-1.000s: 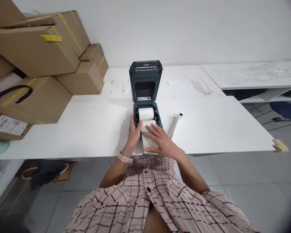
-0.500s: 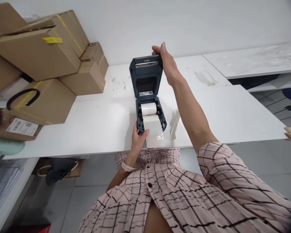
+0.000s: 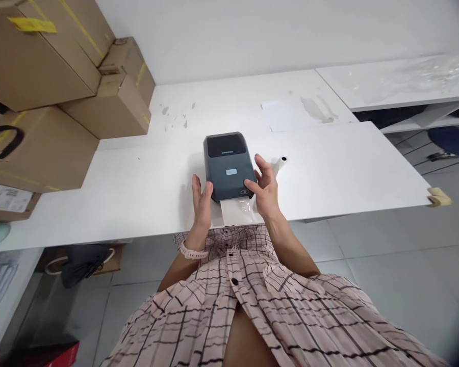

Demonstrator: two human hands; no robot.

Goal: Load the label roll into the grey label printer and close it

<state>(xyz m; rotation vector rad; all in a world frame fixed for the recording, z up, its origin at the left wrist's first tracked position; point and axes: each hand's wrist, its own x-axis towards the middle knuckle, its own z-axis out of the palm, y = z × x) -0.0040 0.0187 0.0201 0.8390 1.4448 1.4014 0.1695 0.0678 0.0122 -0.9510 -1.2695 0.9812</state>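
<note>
Swung down since the earlier frame, from upright to closed: lid (image 3: 222, 178). Also brought back from the lid's top edge to the near right corner of the printer (image 3: 231, 162): right hand (image 3: 266, 192).

Biggest first: white table (image 3: 336, 165). Stacked at its left end, boxes (image 3: 109, 104), likely kept aside to leave working room. Next down, on the table near the front edge, printer, front towards the wearer, probably for easy reach and paper coming out this way. At its near left corner, left hand (image 3: 202, 206): fingers upright, grip wide, nothing held, perhaps guarding against sliding; firm contact, cannot tell. Opposite, right hand: thumb over the lid's corner, other fingers spread beside the flank, grip wide, nothing clasped, perhaps bearing down on the lid. Out from under the lid's front, paper strip (image 3: 235, 211), flat, running to the table edge, likely left long to stay clear of the slot. Just beyond the right hand, roll (image 3: 283, 161), partly hidden, probably laid out of the way. Smallest: button (image 3: 245, 192), uncovered, near the right thumb.
</note>
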